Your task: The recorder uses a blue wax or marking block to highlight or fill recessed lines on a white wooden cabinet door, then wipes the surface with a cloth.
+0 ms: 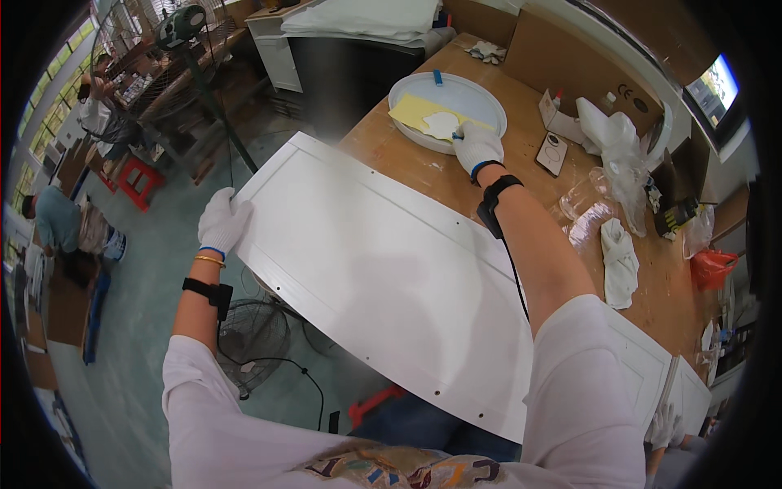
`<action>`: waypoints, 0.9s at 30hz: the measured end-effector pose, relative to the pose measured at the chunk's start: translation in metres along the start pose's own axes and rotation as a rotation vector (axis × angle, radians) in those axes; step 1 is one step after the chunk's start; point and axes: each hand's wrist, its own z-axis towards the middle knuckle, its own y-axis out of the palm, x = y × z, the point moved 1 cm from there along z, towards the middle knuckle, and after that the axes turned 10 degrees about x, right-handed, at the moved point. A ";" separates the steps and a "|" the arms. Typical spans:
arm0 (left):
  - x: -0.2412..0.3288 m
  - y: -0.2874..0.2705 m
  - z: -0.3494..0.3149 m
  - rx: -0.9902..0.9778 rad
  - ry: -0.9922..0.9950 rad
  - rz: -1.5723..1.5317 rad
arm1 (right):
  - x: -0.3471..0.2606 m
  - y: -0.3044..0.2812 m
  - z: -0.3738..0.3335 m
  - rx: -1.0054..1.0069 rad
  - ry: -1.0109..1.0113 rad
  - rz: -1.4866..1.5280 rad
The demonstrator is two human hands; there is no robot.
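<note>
A large white panel [383, 277] with a recessed border and small dark holes along its edges lies slanted in front of me, partly over the wooden table. My left hand [224, 220], in a white glove, is closed around the panel's far left end. Beyond the panel, my gloved right hand [479, 147] is at the right side of a round white lid-like tray [486, 96]. On that tray lies a yellow sheet [413, 107] carrying a white paste-like blob [441, 125]. The right fingers are pinched at the sheet's edge; what they hold is too small to make out.
The brown table [366, 145] carries a phone [551, 153], plastic bags [619, 155] and a white cloth [620, 265]. A floor fan [254, 330] stands below the panel's left, a tall fan [181, 28] farther off. Another person's gloved hand [664, 425] shows at the lower right.
</note>
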 end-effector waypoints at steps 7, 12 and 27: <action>-0.011 0.023 0.026 -0.277 -0.037 -0.029 | 0.001 -0.054 -0.050 -0.074 -0.140 0.024; -0.042 0.025 0.042 -0.484 -0.089 -0.217 | 0.011 -0.147 -0.187 -0.435 -0.206 0.502; -0.080 0.026 0.089 -0.424 -0.224 -0.651 | 0.067 -0.240 -0.544 -0.112 1.427 1.693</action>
